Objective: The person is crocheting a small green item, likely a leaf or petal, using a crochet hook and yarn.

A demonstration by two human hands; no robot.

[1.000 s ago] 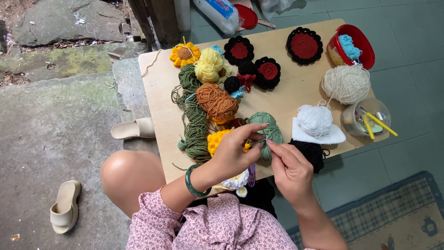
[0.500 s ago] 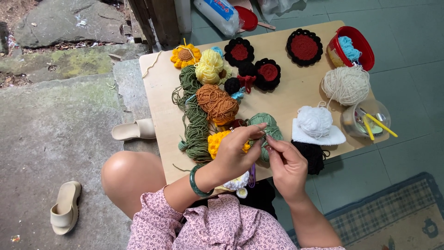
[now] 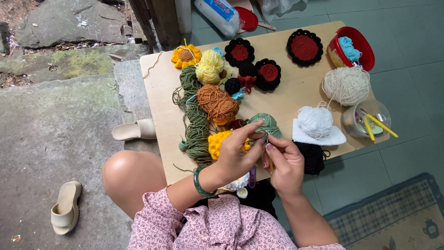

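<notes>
My left hand [image 3: 236, 155] pinches the green crochet piece [image 3: 267, 126] at the near edge of the board [image 3: 296, 76], beside the yellow flower [image 3: 217, 142], while my right hand [image 3: 286, 162] is closed on a hook [image 3: 270, 163] working into it

Three red-and-black crocheted rounds [image 3: 305, 46], two slippers [image 3: 134, 130], one red bowl [image 3: 358, 41].

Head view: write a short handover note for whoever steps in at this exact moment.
Left hand: pinching a yellow crochet piece at the board's near edge.
Right hand: closed on what looks like a crochet hook; its tip is hidden.
Green yarn ball sits just beyond the fingers.
Done: three red-and-black rounds and a sunflower lie finished on the wooden board.
Left: the yellow piece is in hand, unfinished as far as visible.
</notes>
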